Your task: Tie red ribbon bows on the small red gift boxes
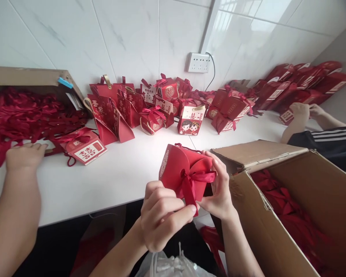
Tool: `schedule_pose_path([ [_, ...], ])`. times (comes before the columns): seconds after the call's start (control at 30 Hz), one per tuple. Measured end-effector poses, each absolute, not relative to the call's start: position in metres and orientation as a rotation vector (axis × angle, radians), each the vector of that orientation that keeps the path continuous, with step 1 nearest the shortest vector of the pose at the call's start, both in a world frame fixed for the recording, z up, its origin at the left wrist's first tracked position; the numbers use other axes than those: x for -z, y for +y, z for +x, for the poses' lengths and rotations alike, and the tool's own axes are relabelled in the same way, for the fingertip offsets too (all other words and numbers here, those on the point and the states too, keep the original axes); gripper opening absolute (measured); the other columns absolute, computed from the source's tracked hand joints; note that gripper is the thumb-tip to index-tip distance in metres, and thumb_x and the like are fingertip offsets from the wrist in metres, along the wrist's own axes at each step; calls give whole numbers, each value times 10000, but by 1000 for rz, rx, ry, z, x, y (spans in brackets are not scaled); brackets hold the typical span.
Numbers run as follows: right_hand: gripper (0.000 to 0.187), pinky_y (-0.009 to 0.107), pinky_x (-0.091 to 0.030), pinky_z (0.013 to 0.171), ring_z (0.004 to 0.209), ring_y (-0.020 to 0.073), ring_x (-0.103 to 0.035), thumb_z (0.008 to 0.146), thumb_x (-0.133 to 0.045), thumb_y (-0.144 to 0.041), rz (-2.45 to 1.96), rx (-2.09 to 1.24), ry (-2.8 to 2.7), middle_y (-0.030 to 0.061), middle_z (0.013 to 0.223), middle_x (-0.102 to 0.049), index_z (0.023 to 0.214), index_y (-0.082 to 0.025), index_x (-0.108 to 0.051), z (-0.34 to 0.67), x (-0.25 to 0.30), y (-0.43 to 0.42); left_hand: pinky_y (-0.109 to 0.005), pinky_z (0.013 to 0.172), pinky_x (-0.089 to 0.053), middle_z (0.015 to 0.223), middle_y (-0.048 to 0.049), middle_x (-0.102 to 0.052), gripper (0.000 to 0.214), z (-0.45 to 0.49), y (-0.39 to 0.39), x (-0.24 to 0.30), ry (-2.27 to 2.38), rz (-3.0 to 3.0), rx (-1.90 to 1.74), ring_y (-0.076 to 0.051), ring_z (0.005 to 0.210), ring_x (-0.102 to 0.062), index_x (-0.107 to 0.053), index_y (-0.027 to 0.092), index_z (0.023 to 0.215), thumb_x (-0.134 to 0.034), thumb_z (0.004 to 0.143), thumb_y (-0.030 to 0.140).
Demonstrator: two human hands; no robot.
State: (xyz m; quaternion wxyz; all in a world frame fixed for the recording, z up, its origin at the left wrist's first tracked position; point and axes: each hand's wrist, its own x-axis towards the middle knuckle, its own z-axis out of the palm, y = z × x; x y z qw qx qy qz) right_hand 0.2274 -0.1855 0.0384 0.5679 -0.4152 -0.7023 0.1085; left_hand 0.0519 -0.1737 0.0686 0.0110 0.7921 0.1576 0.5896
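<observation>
The left hand (161, 217) is curled almost closed, thumb and forefinger pinching a tail of the red ribbon (194, 177) tied on the red gift box (174, 167). The right hand (219, 190) wraps its bent fingers round the box's other side. The box is held up just left of the open cardboard carton (276, 154), close to its flap, and a co-worker's hand (25, 154) rests well left of the carton.

Your head camera looked forward and down from close above the table (121, 177), facing the tiled wall (127, 34).

The gift box (175, 169) is left of the carton (262, 231), before boxes (190, 120) on the table (118, 177).
</observation>
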Motion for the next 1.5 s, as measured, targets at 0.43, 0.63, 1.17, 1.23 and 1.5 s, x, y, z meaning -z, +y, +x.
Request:
schedule_pose_path([
  [0.43, 941, 549, -395, 1027, 1320, 327, -345, 664, -788, -264, -1034, -204, -1629, 104, 1423, -305, 1416, -347, -229, 245, -46, -201, -302, 610, -427, 697, -3, -568, 186, 70, -175, -75, 393, 2450, -1855, -109, 656, -527, -615, 106, 861, -676, 706, 25],
  [0.63, 905, 533, -417, 1015, 1327, 316, -337, 688, -765, -242, -1065, -131, -1614, 107, 1421, -316, 1416, -332, -235, 262, -54, -214, -301, 610, -435, 710, 1, -562, 161, 85, -176, -82, 331, 2464, -1838, -106, 655, -533, -602, 121, 854, -673, 729, 48],
  [1.17, 941, 539, -365, 1050, 1311, 304, -351, 648, -789, -204, -1222, 19, -1474, 88, 1405, -331, 1404, -354, -249, 297, -60, -270, -280, 650, -462, 709, 17, -583, 157, 128, -177, -88, 297, 2320, -1784, -99, 649, -549, -578, 182, 836, -667, 749, 86],
  [1.23, 943, 516, -399, 1028, 1298, 308, -365, 599, -827, -253, -1278, -27, -1433, 84, 1386, -348, 1376, -354, -303, 299, -60, -280, -249, 638, -463, 696, 20, -588, 91, 138, -156, -86, 588, 2188, -1659, -95, 640, -553, -569, 186, 789, -650, 777, 146],
  [1.5, 619, 463, -539, 824, 1018, 261, -624, 784, -414, -725, -1217, -775, -608, 71, 1175, -618, 1215, -288, -491, 330, -64, -332, -326, 826, -446, 816, -23, -643, 107, 225, -115, -37, 578, 2316, -845, -180, 840, -594, -584, 179, 784, -517, 832, 248],
])
